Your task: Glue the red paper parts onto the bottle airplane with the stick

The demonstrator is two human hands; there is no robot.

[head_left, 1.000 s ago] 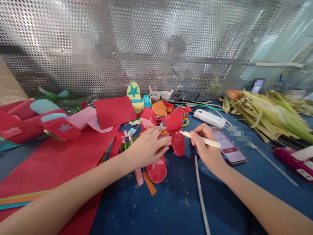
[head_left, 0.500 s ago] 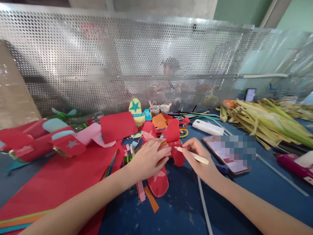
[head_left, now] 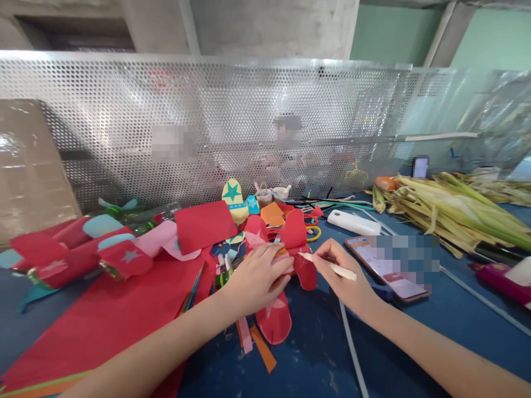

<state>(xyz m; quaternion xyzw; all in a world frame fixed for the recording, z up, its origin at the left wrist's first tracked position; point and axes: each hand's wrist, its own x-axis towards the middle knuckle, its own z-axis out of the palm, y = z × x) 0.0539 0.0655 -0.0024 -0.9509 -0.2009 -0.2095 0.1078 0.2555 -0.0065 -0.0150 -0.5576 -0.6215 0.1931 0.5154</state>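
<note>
Blue-topped and littered with paper scraps, a work table (head_left: 315, 359) is backing onto a perforated metal screen (head_left: 232, 110) as a person works at a red paper figure (head_left: 295, 229) lying near the middle of the table. The left hand (head_left: 255, 279) is pressing down on the figure's near-left side, fingers curled over it and closed on the paper. The right hand (head_left: 342, 279), just right of the figure, is pinching a pale stick (head_left: 332, 266) in a narrow, pen-like grip, its tip touching the figure's right-hand petal. What the tip is doing there is hard to make out; it may be marking or creasing the paper.

Just below the figure, a pink strip (head_left: 245, 342) and an orange strip (head_left: 263, 356) are poking out from under the left wrist, and a thin white rod (head_left: 352, 354) is running toward the camera under the right forearm. Right of the figure, a phone (head_left: 390, 279) is lying screen-up, with a white oblong case (head_left: 354, 222) beyond it and a heap of corn husks (head_left: 452, 213) farther right. Left of the figure, a red card square (head_left: 204, 225) is resting above a large red sheet (head_left: 103, 320). Behind the figure, an egg-shaped cutout with a teal star (head_left: 232, 196) is standing near the screen.
</note>
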